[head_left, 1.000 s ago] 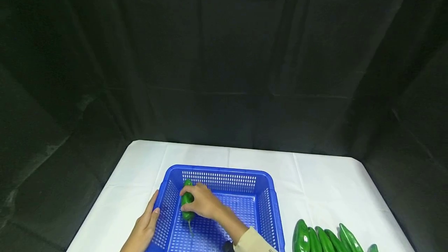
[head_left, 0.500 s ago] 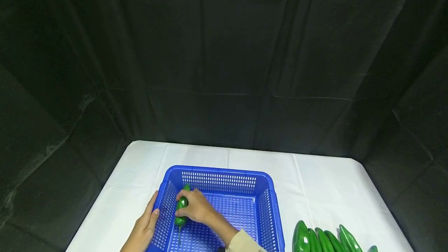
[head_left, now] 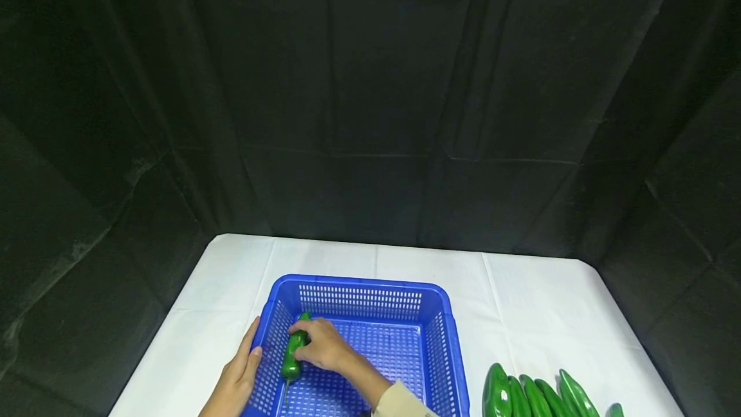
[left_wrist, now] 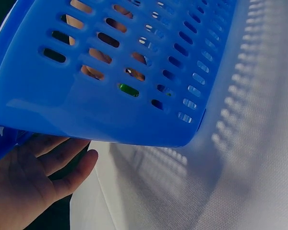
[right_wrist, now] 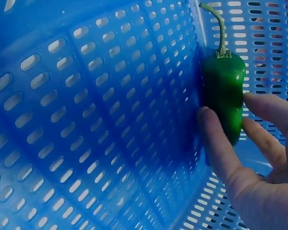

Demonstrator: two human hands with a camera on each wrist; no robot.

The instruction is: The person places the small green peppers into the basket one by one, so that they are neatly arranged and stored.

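— Starting at the left, what is your left hand (head_left: pixel 237 375) doing?

— My fingers lie straight against the outer left wall of the blue basket (head_left: pixel 359 287), steadying it.

— And the pepper?

— The green pepper (head_left: pixel 293 347) lies inside by that left wall, long axis front to back, stem toward me. My right hand (head_left: pixel 321 346) is nearer, thumb and fingers pinching its sides.

— Further right?

— More green peppers (head_left: pixel 538 396) lie on the white table (head_left: pixel 538 304).

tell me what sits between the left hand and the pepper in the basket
The basket's slotted blue side wall separates the left hand from the pepper; the head view shows it.
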